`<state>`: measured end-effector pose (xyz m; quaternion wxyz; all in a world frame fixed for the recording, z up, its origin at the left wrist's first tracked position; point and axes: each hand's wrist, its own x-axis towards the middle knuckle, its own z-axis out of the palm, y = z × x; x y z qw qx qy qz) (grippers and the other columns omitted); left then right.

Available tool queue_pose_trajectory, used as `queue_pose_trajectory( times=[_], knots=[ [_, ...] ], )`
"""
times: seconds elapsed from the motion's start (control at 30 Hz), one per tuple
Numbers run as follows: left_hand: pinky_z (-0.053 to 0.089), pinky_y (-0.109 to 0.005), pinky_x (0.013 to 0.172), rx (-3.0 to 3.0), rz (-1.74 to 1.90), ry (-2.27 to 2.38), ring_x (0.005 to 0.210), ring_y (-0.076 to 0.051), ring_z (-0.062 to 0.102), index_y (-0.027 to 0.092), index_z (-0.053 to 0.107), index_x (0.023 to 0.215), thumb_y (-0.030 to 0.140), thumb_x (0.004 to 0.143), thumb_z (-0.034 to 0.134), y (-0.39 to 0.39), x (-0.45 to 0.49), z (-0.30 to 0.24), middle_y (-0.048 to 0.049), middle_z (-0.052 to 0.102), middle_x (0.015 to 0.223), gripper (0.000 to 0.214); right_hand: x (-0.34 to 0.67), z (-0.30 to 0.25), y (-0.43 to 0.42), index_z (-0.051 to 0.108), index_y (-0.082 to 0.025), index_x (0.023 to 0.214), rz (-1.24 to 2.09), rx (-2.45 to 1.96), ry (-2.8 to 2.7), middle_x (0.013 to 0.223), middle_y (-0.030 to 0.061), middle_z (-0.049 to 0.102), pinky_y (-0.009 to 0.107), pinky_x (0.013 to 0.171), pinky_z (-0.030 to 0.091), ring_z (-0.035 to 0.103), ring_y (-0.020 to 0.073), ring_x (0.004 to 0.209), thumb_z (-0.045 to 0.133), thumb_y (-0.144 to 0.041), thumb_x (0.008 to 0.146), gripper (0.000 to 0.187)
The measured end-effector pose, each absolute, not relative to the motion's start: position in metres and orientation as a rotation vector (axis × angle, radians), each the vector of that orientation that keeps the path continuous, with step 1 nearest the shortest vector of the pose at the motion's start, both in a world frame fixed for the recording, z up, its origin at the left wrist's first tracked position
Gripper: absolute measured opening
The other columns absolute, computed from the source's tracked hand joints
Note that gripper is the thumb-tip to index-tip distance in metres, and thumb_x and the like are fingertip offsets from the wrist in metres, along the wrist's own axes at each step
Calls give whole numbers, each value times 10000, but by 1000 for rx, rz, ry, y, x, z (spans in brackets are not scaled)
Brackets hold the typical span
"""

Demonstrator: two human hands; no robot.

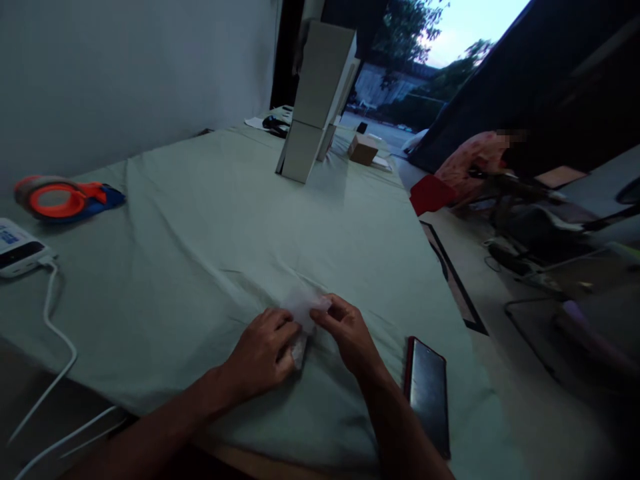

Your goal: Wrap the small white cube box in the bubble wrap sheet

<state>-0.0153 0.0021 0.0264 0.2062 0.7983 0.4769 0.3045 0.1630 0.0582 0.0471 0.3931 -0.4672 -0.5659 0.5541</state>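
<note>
Both my hands rest close together on the pale green cloth [210, 233] that covers the table. My left hand [263, 353] is curled, pinching a small pale translucent piece, perhaps a plastic wrapper [303, 313]. My right hand [347, 330] pinches the same piece from the right side with thumb and fingertips. The piece sits between the two hands, and its lower part is hidden by my left fingers.
A dark phone [427, 393] in a red case lies right of my right wrist. An orange and blue tape dispenser [63, 198] and a white device [17, 248] with a cable sit at far left. Stacked cardboard boxes [315, 100] stand at the back. A person [475, 160] sits beyond the table's right edge.
</note>
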Motion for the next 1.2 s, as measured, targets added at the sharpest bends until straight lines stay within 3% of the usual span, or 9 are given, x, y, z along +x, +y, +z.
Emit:
queue_pose_trajectory(
  times=[0.23, 0.33, 0.4, 0.5, 0.63, 0.77, 0.87, 1.0, 1.2],
  knots=[
    [472, -465, 913, 2046, 1026, 1596, 1024, -279, 524, 193, 510, 1074, 153, 709, 570, -4, -14, 12, -92, 545, 1046, 371, 165, 47, 18, 624, -211, 858, 997, -1148, -1873, 878, 33, 684, 290, 794, 497, 637, 181, 842, 565, -236, 864, 65],
    [403, -509, 1023, 2027, 1081, 1556, 1197, -311, 459, 167, 408, 1289, 162, 680, 605, -2, -18, 10, -142, 493, 1248, 640, 167, 37, 7, 606, -230, 918, 751, -1001, -2049, 971, 49, 691, 310, 827, 510, 648, 188, 922, 498, -82, 810, 212],
    [371, -516, 1060, 2026, 1049, 1465, 1281, -313, 407, 174, 410, 1324, 135, 676, 589, 0, -22, 11, -157, 427, 1371, 673, 169, 29, 0, 593, -236, 981, 567, -909, -2154, 1032, 63, 684, 335, 842, 513, 639, 197, 977, 461, -17, 764, 335],
    [369, -500, 1072, 2028, 933, 1318, 1292, -293, 422, 195, 589, 1078, 42, 619, 523, 4, -27, 14, -122, 474, 1375, 489, 171, 22, -7, 562, -225, 1098, 385, -863, -2315, 1151, 99, 648, 427, 921, 484, 580, 251, 1114, 491, -22, 742, 416],
    [338, -498, 1105, 1989, 896, 1259, 1263, -270, 478, 197, 621, 921, 4, 555, 491, 9, -29, 13, -95, 611, 1242, 434, 168, 21, -8, 544, -189, 1136, 327, -855, -2424, 1198, 135, 616, 482, 969, 447, 519, 288, 1168, 537, -68, 775, 381],
    [318, -494, 1118, 1825, 917, 1238, 1301, -272, 455, 191, 639, 1016, 72, 652, 516, 16, -30, 16, -106, 582, 1307, 402, 166, 25, 12, 572, -208, 1023, 527, -925, -2244, 1079, 100, 634, 394, 888, 483, 570, 231, 1027, 492, -54, 782, 297],
    [361, -476, 1086, 1642, 875, 1190, 1272, -287, 479, 182, 590, 1185, 206, 740, 557, 20, -34, 27, -109, 561, 1330, 447, 167, 25, 33, 585, -204, 931, 977, -1111, -1961, 905, 44, 643, 319, 738, 499, 602, 187, 812, 587, -229, 811, 122],
    [417, -412, 1023, 1472, 798, 1098, 1174, -271, 540, 161, 401, 1385, 221, 705, 617, 19, -35, 32, -120, 558, 1306, 716, 169, 20, 47, 587, -172, 897, 1603, -1182, -1594, 723, 1, 611, 255, 518, 454, 546, 134, 562, 636, -459, 797, 308],
    [446, -379, 935, 1309, 854, 1072, 1061, -241, 554, 151, 254, 1464, 219, 714, 627, 21, -28, 17, -121, 557, 1213, 841, 166, 18, 44, 617, -175, 918, 1562, -1152, -1508, 708, -13, 587, 235, 538, 427, 546, 127, 605, 664, -464, 787, 321]
  ],
)
